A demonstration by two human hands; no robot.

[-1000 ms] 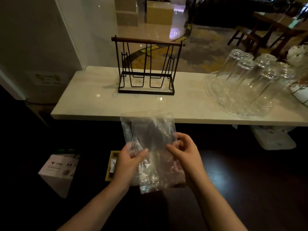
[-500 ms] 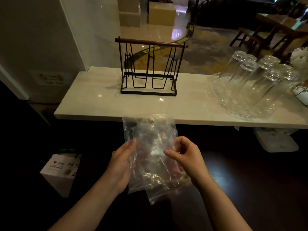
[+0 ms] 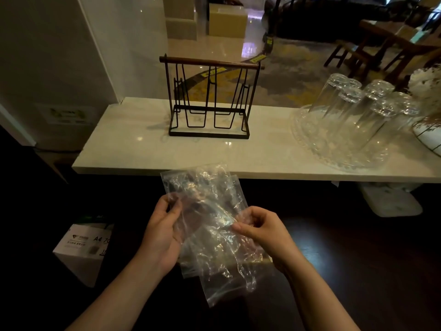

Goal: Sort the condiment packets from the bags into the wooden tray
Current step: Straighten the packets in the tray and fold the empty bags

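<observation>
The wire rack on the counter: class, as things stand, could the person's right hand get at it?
Probably not at once. The right hand and left hand both pinch the clear plastic bags. The path over the counter to the wire rack looks unobstructed.

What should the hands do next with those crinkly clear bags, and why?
Probably peel the bags apart and open one. Both hands, left hand and right hand, pinch the clear plastic bags in the air below the marble counter. The bags lie overlapped, their contents are hard to make out, and no wooden tray is in view.
</observation>
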